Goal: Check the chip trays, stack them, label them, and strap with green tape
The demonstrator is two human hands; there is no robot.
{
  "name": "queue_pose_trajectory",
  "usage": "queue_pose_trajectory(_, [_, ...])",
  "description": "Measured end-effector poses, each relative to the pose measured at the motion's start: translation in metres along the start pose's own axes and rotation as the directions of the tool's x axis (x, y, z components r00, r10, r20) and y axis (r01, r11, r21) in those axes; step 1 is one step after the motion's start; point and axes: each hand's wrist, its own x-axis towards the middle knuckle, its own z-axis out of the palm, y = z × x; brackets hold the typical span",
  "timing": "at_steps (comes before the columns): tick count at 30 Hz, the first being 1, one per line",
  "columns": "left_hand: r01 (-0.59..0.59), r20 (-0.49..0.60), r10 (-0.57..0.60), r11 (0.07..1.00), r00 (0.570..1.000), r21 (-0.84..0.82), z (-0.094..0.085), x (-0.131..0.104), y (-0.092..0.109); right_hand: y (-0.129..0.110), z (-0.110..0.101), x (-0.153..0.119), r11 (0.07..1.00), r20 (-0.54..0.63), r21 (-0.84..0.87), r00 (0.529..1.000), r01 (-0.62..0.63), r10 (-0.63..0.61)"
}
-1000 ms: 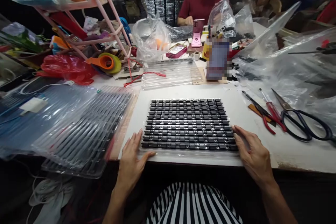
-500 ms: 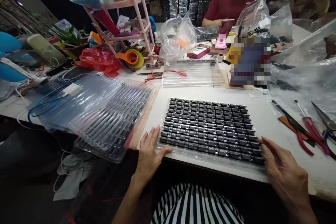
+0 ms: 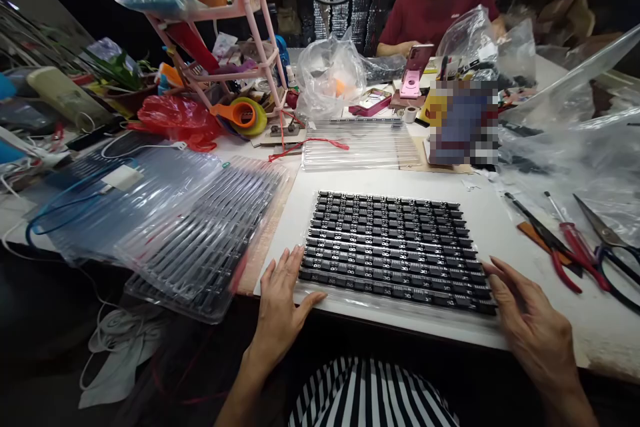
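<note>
The white worktop (image 3: 505, 227) carries everything noted here, and positions are given from the filled tray. That clear plastic tray of black components (image 3: 395, 250) lies flat near the worktop's front edge, its rows running side to side. To its left, partly overhanging the edge, sits a stack of clear ribbed trays (image 3: 200, 240); behind it lies one more empty ribbed tray (image 3: 360, 143). To its right, well apart, lie red-handled pliers (image 3: 555, 250), a red screwdriver (image 3: 575, 243) and black-handled scissors (image 3: 613, 247). Beyond it, across the table, a second person in a dark red shirt (image 3: 430, 13) works separately.

The left hand (image 3: 280, 303) rests flat and uncurled at the tray's near left corner, thumb touching the front rim. The right hand (image 3: 530, 327) lies likewise spread at the near right corner, fingertips against the rim. Neither hand grips anything.

Judgement: any shifting of this tray is best done with even pressure from both corners, kept level, so the loose rows stay seated.
</note>
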Motion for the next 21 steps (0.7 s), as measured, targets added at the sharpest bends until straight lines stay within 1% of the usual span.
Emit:
queue_pose_trajectory(2, [0.006, 0.040, -0.004, 0.999, 0.999, -0.038, -0.002, 0.002, -0.001, 0.002, 0.000, 0.006, 0.999, 0.059, 0.048, 0.998, -0.018, 0.015])
queue_pose_trajectory(5, [0.061, 0.071, -0.051, 0.986, 0.996, -0.152, -0.006, 0.008, -0.003, 0.000, 0.002, 0.017, 0.995, 0.122, 0.090, 0.992, -0.045, 0.034])
queue_pose_trajectory(8, [0.157, 0.066, -0.143, 0.945, 0.987, -0.288, -0.008, 0.019, -0.003, -0.006, 0.003, 0.026, 0.993, 0.115, 0.070, 0.989, -0.099, 0.090])
queue_pose_trajectory(11, [0.229, 0.086, -0.212, 0.894, 0.973, -0.384, -0.008, 0.036, -0.003, -0.009, 0.001, 0.035, 0.988, 0.107, 0.051, 0.984, -0.148, 0.142])
queue_pose_trajectory(13, [0.256, 0.123, -0.225, 0.866, 0.967, -0.429, -0.007, 0.052, -0.003, -0.007, 0.002, 0.044, 0.990, 0.145, 0.057, 0.982, -0.126, 0.117])
queue_pose_trajectory(16, [0.284, 0.176, -0.226, 0.829, 0.958, -0.482, -0.002, 0.079, -0.006, -0.001, 0.009, 0.058, 0.992, 0.244, 0.116, 0.969, -0.056, 0.026])
queue_pose_trajectory(17, [0.294, 0.181, -0.234, 0.816, 0.955, -0.498, 0.000, 0.086, -0.007, 0.001, 0.012, 0.062, 0.991, 0.261, 0.129, 0.965, -0.044, 0.009])
queue_pose_trajectory(19, [0.316, 0.180, -0.259, 0.786, 0.949, -0.531, 0.005, 0.097, -0.008, 0.001, 0.018, 0.067, 0.991, 0.255, 0.126, 0.967, -0.048, 0.015])
queue_pose_trajectory(21, [0.339, 0.171, -0.296, 0.743, 0.940, -0.577, 0.008, 0.102, -0.009, -0.002, 0.022, 0.068, 0.985, 0.233, 0.152, 0.972, -0.078, 0.041])
